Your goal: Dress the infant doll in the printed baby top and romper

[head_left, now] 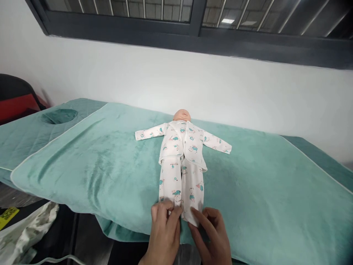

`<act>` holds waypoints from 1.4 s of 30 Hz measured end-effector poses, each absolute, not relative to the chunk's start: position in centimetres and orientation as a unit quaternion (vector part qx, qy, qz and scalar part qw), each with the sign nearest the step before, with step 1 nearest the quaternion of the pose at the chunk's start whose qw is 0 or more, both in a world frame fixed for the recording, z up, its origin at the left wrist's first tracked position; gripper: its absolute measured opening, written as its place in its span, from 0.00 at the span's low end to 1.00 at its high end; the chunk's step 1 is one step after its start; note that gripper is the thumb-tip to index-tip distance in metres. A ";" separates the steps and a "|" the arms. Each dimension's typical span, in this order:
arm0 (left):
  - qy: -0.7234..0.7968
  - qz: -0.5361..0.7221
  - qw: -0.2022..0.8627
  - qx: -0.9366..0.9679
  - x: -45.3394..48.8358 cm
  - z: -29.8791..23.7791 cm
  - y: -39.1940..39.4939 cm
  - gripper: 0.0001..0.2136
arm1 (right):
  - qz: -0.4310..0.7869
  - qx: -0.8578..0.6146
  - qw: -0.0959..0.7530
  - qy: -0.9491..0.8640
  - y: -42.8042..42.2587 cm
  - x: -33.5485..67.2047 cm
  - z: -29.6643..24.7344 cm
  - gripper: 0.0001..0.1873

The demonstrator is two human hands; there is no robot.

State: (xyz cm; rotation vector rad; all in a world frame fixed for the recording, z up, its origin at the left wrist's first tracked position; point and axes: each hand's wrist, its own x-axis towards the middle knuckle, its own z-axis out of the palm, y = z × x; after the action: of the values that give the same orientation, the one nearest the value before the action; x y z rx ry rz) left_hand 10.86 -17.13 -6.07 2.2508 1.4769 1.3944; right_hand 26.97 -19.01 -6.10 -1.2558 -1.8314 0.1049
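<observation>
A baby doll (182, 115) lies on its back on the green bed cover, its head toward the wall. It wears a white printed jacket (193, 144) with both sleeves spread out, and matching white printed pants (193, 184). At the hem of the pants leg on the left is my left hand (165, 228), its thumb and fingers pinched on the cloth. My right hand (211, 233) pinches the hem of the other leg between thumb and fingers. The doll's hands and feet are not visible.
The green cover (116, 158) spreads over a bed with a face hole (60, 116) at the left. Behind it stand a white wall (165, 77) and a barred window. A red and black chair (18, 101) is at far left; a crumpled whitish cloth (27, 235) lies below.
</observation>
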 end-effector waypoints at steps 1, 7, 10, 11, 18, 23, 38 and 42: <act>0.484 0.457 0.053 0.744 10.8 -6.0 -17.1 0.16 | 0.045 -0.504 0.441 -0.741 -18.9 27.0 -6.1 0.19; 0.479 0.455 0.020 0.750 10.6 -5.7 -16.9 0.15 | 0.064 -0.502 0.457 -0.732 -18.6 27.0 -6.2 0.18; 0.477 0.456 0.011 0.751 10.6 -5.8 -16.8 0.15 | 0.063 -0.503 0.458 -0.730 -18.6 27.0 -6.4 0.18; 0.475 0.455 0.010 0.753 10.6 -6.0 -16.8 0.16 | 0.061 -0.500 0.458 -0.732 -18.6 27.1 -6.5 0.18; 0.476 0.440 -0.001 0.761 10.2 -7.2 -17.1 0.19 | 0.055 -0.490 0.448 -0.746 -18.6 27.4 -7.0 0.20; 0.486 0.436 -0.007 0.757 10.5 -7.5 -17.2 0.18 | 0.061 -0.492 0.455 -0.739 -18.5 27.2 -7.1 0.19; 0.419 0.531 0.082 0.732 9.0 -3.1 -16.5 0.11 | 0.118 -0.481 0.421 -0.760 -15.2 28.1 -0.3 0.14; 0.412 0.503 0.115 0.751 9.3 -2.9 -16.0 0.09 | 0.115 -0.422 0.356 -0.826 -13.4 27.2 0.5 0.14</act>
State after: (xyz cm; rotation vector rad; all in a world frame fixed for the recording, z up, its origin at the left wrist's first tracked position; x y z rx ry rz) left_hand 9.29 -15.95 -2.89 2.2021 1.2071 1.4743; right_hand 27.18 -13.43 0.49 -1.0909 -2.1334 0.2970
